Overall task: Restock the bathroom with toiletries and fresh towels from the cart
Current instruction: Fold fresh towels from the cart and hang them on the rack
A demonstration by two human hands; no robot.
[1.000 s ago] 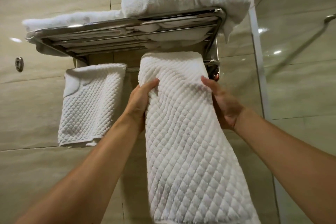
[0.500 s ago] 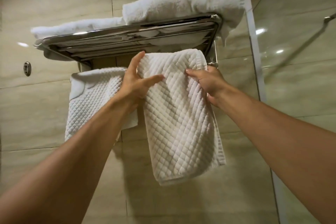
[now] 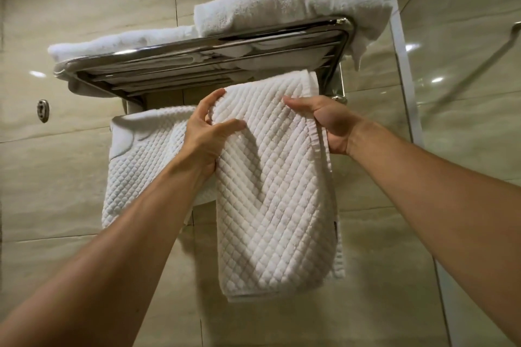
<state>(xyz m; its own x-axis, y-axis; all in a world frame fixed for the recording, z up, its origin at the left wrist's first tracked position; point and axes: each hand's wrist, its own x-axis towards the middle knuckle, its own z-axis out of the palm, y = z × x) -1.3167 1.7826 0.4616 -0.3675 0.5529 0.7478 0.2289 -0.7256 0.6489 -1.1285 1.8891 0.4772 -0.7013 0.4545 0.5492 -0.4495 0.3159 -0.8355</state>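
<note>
A white waffle-textured towel, draped over the chrome rack's rail, is pinched by both hands at its side edges, likely for straightening.

Waffle towel draped over rack rail, pinched between left hand and right hand; second towel left of left hand.

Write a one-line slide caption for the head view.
Both hands, left and right, grip a waffle towel draped over the rail under a chrome rack.
</note>
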